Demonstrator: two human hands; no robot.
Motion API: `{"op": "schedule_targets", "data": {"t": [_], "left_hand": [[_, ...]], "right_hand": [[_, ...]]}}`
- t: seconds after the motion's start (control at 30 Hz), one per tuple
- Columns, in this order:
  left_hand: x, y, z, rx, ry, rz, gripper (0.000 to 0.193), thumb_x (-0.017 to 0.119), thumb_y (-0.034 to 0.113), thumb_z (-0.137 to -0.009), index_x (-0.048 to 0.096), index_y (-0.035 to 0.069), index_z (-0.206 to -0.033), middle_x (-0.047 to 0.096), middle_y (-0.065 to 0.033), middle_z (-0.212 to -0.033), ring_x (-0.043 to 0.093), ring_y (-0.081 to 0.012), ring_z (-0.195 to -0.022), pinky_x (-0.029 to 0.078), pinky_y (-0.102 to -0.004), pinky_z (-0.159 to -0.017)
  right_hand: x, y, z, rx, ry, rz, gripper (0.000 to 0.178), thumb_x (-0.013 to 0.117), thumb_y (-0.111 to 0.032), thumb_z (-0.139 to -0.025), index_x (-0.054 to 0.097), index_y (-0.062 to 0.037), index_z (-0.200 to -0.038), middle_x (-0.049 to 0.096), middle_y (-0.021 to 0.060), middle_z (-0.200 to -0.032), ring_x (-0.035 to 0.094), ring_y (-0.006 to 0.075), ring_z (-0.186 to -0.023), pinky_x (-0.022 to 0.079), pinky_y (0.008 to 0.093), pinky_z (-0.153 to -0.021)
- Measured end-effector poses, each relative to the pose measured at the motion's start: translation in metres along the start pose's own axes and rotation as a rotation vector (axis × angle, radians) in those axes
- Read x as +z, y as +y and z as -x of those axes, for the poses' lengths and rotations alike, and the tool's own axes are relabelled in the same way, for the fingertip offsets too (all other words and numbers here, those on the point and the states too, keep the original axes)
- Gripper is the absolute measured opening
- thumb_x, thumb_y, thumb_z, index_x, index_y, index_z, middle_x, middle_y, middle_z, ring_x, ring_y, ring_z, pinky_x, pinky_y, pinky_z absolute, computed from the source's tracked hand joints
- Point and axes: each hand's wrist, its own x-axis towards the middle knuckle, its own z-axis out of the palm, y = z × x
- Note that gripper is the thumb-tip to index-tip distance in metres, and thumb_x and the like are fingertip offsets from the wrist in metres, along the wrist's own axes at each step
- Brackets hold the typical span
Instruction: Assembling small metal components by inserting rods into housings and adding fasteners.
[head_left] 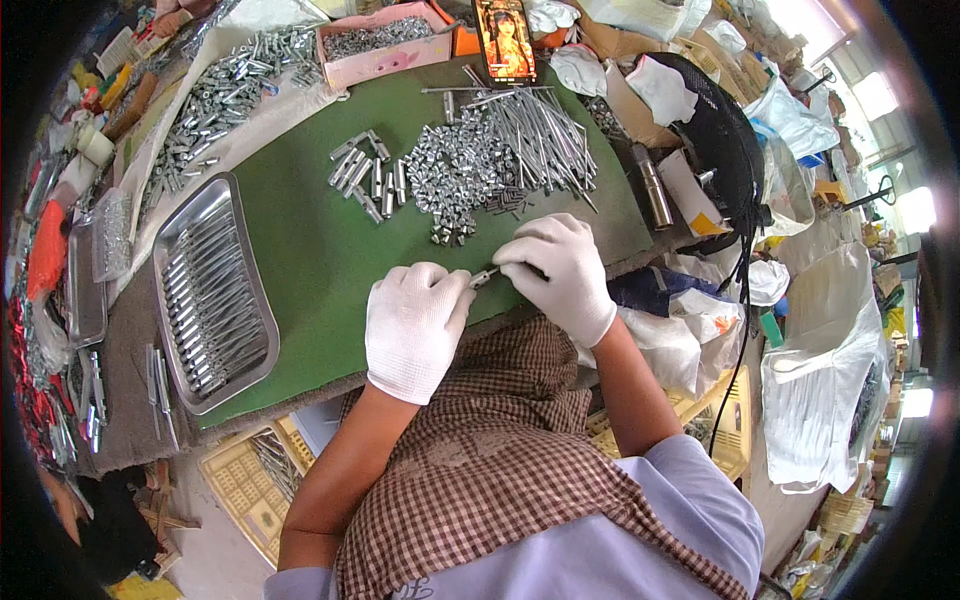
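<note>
Both my hands wear white knit gloves and meet above the near edge of a green mat (pixel 310 300). My left hand (pixel 415 330) is closed, pinching a small silver metal cylinder (pixel 482 278) between thumb and fingers. At the cylinder's right end, the fingers of my right hand (pixel 562 272) are pinched together; what they grip is hidden. Beyond them lies a heap of small silver metal fittings (pixel 455 170), with thin metal rods (pixel 555 140) to its right. Small dark pins (pixel 510 201) lie at the heap's near side. Several larger cylinders (pixel 365 172) sit to its left.
A metal tray (pixel 266 300) at the left holds a row of rods with cylinder ends. Behind stand a pink box (pixel 390 55) of metal parts and a lit phone (pixel 507 45). A black mesh (pixel 715 130) and white bags (pixel 825 340) are at the right.
</note>
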Motion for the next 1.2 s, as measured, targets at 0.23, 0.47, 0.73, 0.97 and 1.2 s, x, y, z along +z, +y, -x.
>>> {"op": "schedule_targets", "data": {"t": [0.23, 0.47, 0.73, 0.97, 1.2], "left_hand": [[0.0, 0.001, 0.0, -0.011, -0.011, -0.006, 0.011, 0.076, 0.013, -0.08, 0.075, 0.011, -0.09, 0.063, -0.0056, -0.082, 0.061, -0.0295, -0.078, 0.048, -0.0428, -0.072], [0.002, -0.001, 0.0, 0.006, 0.001, 0.001, 0.012, 0.076, 0.013, -0.08, 0.075, 0.012, -0.092, 0.063, -0.0053, -0.082, 0.061, -0.0295, -0.079, 0.047, -0.0431, -0.072], [-0.001, 0.0, -0.001, -0.002, -0.027, -0.006, 0.011, 0.076, 0.014, -0.08, 0.074, 0.011, -0.09, 0.063, -0.0062, -0.081, 0.061, -0.0298, -0.079, 0.047, -0.0432, -0.073], [0.0, 0.0, 0.0, -0.004, -0.005, 0.01, 0.011, 0.076, 0.014, -0.08, 0.074, 0.011, -0.091, 0.063, -0.0058, -0.081, 0.061, -0.0295, -0.078, 0.047, -0.0431, -0.072], [0.001, 0.0, 0.0, 0.021, 0.016, 0.006, 0.013, 0.076, 0.015, -0.08, 0.074, 0.011, -0.093, 0.063, -0.0059, -0.082, 0.06, -0.0294, -0.077, 0.047, -0.0428, -0.071]], "right_hand": [[0.014, 0.018, -0.017, 0.379, 0.038, 0.137, 0.008, 0.074, -0.021, -0.08, 0.073, -0.0161, -0.086, 0.071, 0.0056, -0.092, 0.065, 0.0311, -0.094, 0.045, 0.0459, -0.086], [0.008, 0.013, -0.018, 0.279, 0.07, 0.255, 0.005, 0.068, -0.015, -0.084, 0.07, -0.0182, -0.088, 0.067, 0.0043, -0.091, 0.064, 0.0299, -0.092, 0.044, 0.047, -0.085], [0.002, 0.01, -0.027, 0.279, 0.009, 0.165, 0.004, 0.072, -0.017, -0.082, 0.073, -0.0169, -0.086, 0.07, 0.004, -0.092, 0.065, 0.0294, -0.094, 0.046, 0.0445, -0.086], [0.013, -0.001, -0.034, 0.193, -0.071, 0.326, 0.006, 0.067, -0.019, -0.085, 0.068, -0.0153, -0.081, 0.066, 0.0069, -0.084, 0.065, 0.0306, -0.09, 0.045, 0.0464, -0.086], [-0.005, -0.013, -0.016, 0.116, -0.137, 0.05, 0.006, 0.067, -0.009, -0.086, 0.068, -0.0123, -0.091, 0.07, 0.0059, -0.093, 0.066, 0.0307, -0.092, 0.049, 0.0442, -0.085]]}}
